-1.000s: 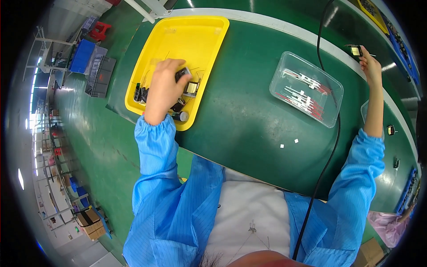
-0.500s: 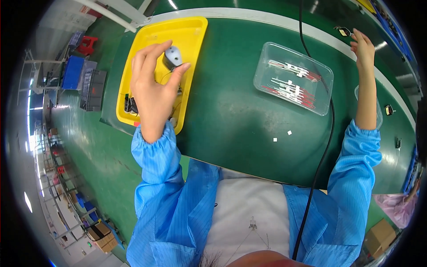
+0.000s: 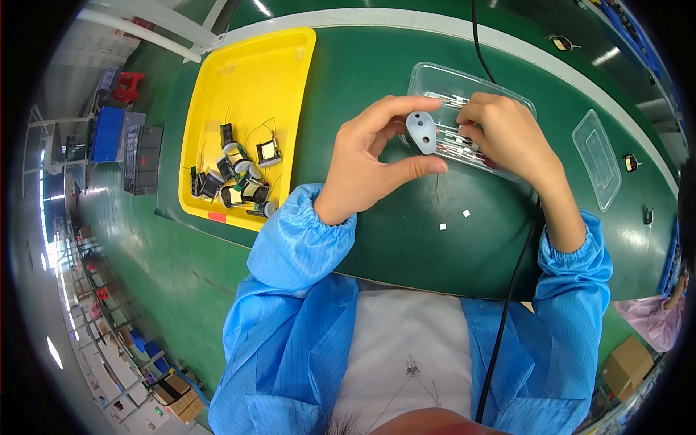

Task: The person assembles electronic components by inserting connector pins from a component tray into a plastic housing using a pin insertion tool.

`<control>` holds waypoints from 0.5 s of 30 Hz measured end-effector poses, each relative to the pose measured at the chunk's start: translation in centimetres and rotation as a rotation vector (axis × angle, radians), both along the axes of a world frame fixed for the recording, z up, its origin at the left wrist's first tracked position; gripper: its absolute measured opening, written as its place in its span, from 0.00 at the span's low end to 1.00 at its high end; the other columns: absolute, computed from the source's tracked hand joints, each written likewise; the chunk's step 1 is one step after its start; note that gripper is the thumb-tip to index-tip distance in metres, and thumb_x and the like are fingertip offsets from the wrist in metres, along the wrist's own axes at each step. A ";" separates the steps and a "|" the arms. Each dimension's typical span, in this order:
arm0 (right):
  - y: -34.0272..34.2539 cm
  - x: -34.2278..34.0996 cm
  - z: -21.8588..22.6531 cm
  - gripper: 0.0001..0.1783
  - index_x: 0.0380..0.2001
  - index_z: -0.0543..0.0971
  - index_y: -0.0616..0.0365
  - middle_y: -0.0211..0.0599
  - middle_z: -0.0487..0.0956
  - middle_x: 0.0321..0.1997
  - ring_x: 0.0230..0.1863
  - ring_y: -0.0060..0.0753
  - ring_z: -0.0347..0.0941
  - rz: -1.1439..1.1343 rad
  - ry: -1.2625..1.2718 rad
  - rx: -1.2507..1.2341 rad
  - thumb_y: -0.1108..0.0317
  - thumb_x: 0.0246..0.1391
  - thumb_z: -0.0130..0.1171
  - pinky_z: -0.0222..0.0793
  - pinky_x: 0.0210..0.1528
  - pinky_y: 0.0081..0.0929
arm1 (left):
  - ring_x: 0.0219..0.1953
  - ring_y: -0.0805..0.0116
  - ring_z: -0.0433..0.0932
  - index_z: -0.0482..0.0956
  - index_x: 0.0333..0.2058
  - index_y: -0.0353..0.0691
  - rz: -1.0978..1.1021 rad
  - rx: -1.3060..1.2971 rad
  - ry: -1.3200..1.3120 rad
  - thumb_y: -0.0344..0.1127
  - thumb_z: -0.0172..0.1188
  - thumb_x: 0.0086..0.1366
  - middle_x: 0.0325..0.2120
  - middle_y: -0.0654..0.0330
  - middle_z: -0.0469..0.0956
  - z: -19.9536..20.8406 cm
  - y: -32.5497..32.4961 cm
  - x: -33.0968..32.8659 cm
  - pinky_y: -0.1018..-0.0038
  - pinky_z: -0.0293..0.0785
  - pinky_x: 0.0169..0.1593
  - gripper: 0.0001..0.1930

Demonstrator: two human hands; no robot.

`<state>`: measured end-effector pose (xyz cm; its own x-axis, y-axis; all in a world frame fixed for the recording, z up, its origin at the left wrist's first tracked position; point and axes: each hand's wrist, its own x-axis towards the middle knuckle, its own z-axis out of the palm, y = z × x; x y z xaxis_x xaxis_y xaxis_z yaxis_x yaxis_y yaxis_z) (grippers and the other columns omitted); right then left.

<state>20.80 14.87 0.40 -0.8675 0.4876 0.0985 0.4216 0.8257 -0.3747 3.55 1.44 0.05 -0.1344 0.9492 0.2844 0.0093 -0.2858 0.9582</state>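
My left hand [image 3: 362, 163] holds a small grey-white housing [image 3: 423, 130] with dark holes in its face, thumb on one side and fingers on the other. A thin wire hangs below it. Beside it, my right hand [image 3: 511, 138] is over a clear plastic box [image 3: 471, 75], its fingers curled and closed. Whatever those fingertips grip is hidden. Inside the box lie bundles of red and white leads [image 3: 460, 151] with white ends. To the left stands a yellow tray [image 3: 250, 69] with several similar black parts [image 3: 233, 170], some bearing yellow squares and thin wires.
Two small white squares [image 3: 443, 227] lie on the green tabletop [image 3: 391, 239]. A black cable [image 3: 513, 279] runs down past the box. At right lies a clear lid [image 3: 598, 161], with several loose black parts [image 3: 632, 162] farther right. A person in pink [image 3: 655, 317] is at far right.
My left hand has carried the housing rightward from above the yellow tray to the clear box. My right hand has come from the far right to the leads.
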 end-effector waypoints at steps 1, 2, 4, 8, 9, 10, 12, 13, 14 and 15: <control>-0.1 -0.1 -0.2 0.04 0.24 0.79 0.62 0.44 0.77 0.28 0.32 0.49 0.75 0.006 -0.002 -0.001 0.73 0.44 0.58 0.71 0.35 0.41 | 0.42 0.71 0.74 0.73 0.49 0.36 -0.024 0.025 0.050 0.21 0.71 0.45 0.41 0.60 0.74 -0.1 0.0 -0.2 0.73 0.74 0.48 0.29; -0.2 -0.2 -0.4 0.04 0.23 0.78 0.63 0.44 0.76 0.28 0.32 0.49 0.75 -0.003 -0.014 0.027 0.74 0.44 0.57 0.71 0.35 0.41 | 0.42 0.71 0.74 0.73 0.49 0.36 -0.018 0.023 0.048 0.21 0.71 0.45 0.41 0.60 0.74 -0.2 0.0 -0.2 0.73 0.74 0.48 0.29; -0.2 -0.4 -0.6 0.03 0.23 0.78 0.63 0.44 0.76 0.27 0.32 0.49 0.75 -0.008 -0.026 0.053 0.74 0.44 0.57 0.71 0.34 0.41 | 0.43 0.70 0.74 0.73 0.48 0.36 -0.009 0.040 0.099 0.22 0.72 0.44 0.42 0.59 0.74 -0.2 0.0 -0.2 0.73 0.73 0.50 0.29; -0.1 -0.5 -0.6 0.03 0.24 0.75 0.63 0.44 0.76 0.27 0.30 0.49 0.74 0.030 0.014 0.024 0.75 0.43 0.56 0.71 0.33 0.41 | 0.46 0.66 0.75 0.71 0.48 0.35 -0.021 0.102 0.098 0.19 0.70 0.45 0.42 0.55 0.75 -0.3 -0.1 -0.2 0.71 0.72 0.51 0.30; -0.1 -0.4 -0.5 0.03 0.24 0.74 0.64 0.44 0.76 0.26 0.30 0.49 0.74 0.031 0.018 0.025 0.75 0.43 0.55 0.70 0.33 0.41 | 0.45 0.65 0.76 0.69 0.47 0.36 -0.034 0.093 0.079 0.19 0.70 0.45 0.41 0.54 0.76 -0.2 -0.1 -0.1 0.72 0.72 0.50 0.29; 0.2 -0.2 -0.4 0.03 0.24 0.74 0.64 0.44 0.76 0.26 0.30 0.49 0.74 0.031 0.017 0.024 0.75 0.43 0.55 0.70 0.33 0.41 | 0.45 0.64 0.77 0.68 0.45 0.36 -0.046 0.083 0.061 0.19 0.70 0.46 0.40 0.52 0.77 -0.2 -0.1 -0.1 0.72 0.73 0.49 0.28; 0.7 0.3 0.1 0.04 0.24 0.73 0.64 0.44 0.76 0.24 0.24 0.44 0.73 0.025 0.087 -0.072 0.75 0.43 0.55 0.69 0.29 0.35 | 0.44 0.65 0.78 0.66 0.44 0.37 -0.074 0.019 0.027 0.19 0.70 0.46 0.37 0.52 0.78 -0.1 -0.4 -0.3 0.72 0.73 0.49 0.27; 0.8 0.2 1.1 0.04 0.24 0.73 0.64 0.44 0.76 0.24 0.24 0.44 0.73 0.036 0.088 -0.076 0.75 0.43 0.55 0.69 0.29 0.35 | 0.42 0.65 0.79 0.65 0.43 0.38 -0.088 -0.048 -0.005 0.19 0.70 0.47 0.35 0.51 0.79 -0.2 -0.7 -0.5 0.73 0.74 0.48 0.27; 0.8 0.2 2.5 0.04 0.24 0.72 0.64 0.43 0.75 0.23 0.22 0.38 0.71 -0.027 0.040 -0.231 0.75 0.43 0.55 0.67 0.27 0.31 | 0.42 0.65 0.79 0.65 0.43 0.38 -0.082 -0.051 -0.007 0.19 0.70 0.47 0.35 0.51 0.79 -0.1 -0.9 -0.5 0.73 0.74 0.48 0.27; 0.8 0.2 3.3 0.05 0.23 0.71 0.64 0.42 0.74 0.21 0.20 0.32 0.70 -0.089 -0.009 -0.387 0.74 0.43 0.55 0.65 0.25 0.27 | 0.39 0.70 0.79 0.65 0.41 0.39 -0.058 -0.126 -0.058 0.22 0.71 0.48 0.33 0.57 0.79 0.1 -1.1 -0.4 0.75 0.75 0.46 0.25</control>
<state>21.02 15.71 3.72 -0.8202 0.5604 -0.1148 0.4900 0.5847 -0.6465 3.12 0.34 0.14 -0.0907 0.9836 0.1560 -0.0598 -0.1617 0.9850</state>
